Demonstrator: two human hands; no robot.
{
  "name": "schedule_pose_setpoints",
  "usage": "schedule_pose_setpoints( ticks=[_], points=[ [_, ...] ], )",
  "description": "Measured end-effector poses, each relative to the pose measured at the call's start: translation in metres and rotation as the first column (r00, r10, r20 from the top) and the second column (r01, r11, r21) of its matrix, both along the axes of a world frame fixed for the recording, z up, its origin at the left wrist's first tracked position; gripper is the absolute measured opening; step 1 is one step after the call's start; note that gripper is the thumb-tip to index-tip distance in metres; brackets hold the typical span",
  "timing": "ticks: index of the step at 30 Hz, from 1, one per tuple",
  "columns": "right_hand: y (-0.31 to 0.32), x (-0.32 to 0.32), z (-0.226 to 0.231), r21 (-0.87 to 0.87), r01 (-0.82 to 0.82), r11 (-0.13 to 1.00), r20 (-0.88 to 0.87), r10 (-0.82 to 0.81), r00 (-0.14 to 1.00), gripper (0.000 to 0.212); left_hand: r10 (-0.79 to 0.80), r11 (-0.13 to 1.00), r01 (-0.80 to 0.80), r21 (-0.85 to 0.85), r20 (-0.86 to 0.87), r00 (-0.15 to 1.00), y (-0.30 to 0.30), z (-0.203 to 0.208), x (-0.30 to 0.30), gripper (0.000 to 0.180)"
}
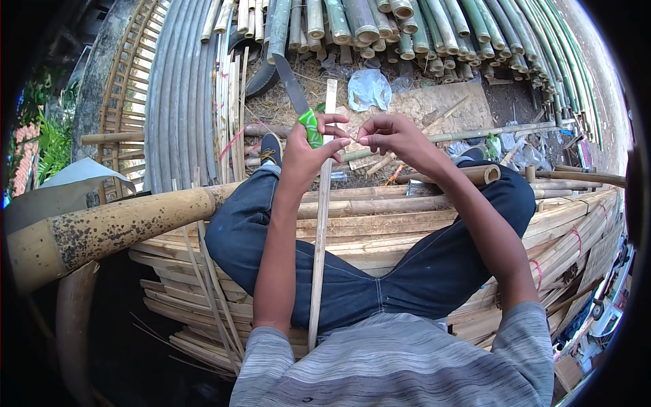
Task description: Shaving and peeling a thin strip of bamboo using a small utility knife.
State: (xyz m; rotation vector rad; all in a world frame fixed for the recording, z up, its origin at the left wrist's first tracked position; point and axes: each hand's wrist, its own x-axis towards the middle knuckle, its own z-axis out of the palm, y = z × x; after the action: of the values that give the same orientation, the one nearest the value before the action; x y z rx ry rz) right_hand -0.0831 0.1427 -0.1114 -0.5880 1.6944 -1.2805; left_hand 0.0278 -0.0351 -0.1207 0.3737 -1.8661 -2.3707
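1. The left hand (305, 152) is held up in front of the knees, fingers closed around the green handle of one long grey knife (296, 98), blade pointing up and away.
2. The right hand (393, 136) is raised just beside it, fingertips pinched together; what is pinched cannot be told.
3. One long thin pale bamboo strip (320, 224) is laid between the legs, under the left hand.
4. One crumpled clear plastic bag (368, 88) is seen on the ground ahead.

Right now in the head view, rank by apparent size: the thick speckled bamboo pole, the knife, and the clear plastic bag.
1. Thick speckled bamboo pole, though nearest the camera.
2. Knife.
3. Clear plastic bag, close to the knife; unsure.
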Motion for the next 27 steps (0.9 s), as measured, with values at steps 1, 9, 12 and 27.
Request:
schedule_pose_setpoints(
  ticks=[1, 9, 12, 27],
  points=[
    [0.001, 0.0, -0.002, -0.015, 0.015, 1.0, 0.033, -0.015, 0.999, 0.017, 0.023, 1.0, -0.023, 0.02, 0.002, 1.0, 0.001, 0.001, -0.001, 0.032],
    [-0.003, 0.006, 0.004, -0.046, 0.019, 0.999, 0.15, -0.012, 0.989, 0.016, 0.017, 0.988, -0.022, 0.151, 0.033, 0.999, -0.004, -0.004, 0.001, 0.034],
    [-0.002, 0.007, -0.006, -0.064, 0.001, 0.998, 0.148, 0.009, 0.989, 0.015, 0.074, 0.987, -0.075, 0.143, 0.012, 0.997, -0.001, -0.008, 0.0, 0.034],
    [-0.014, 0.023, -0.01, 0.058, 0.111, 0.992, -0.293, -0.089, 0.952, 0.018, 0.209, 0.978, -0.209, 0.002, 0.016, 0.978, 0.012, -0.027, 0.0, 0.029]
  ],
)
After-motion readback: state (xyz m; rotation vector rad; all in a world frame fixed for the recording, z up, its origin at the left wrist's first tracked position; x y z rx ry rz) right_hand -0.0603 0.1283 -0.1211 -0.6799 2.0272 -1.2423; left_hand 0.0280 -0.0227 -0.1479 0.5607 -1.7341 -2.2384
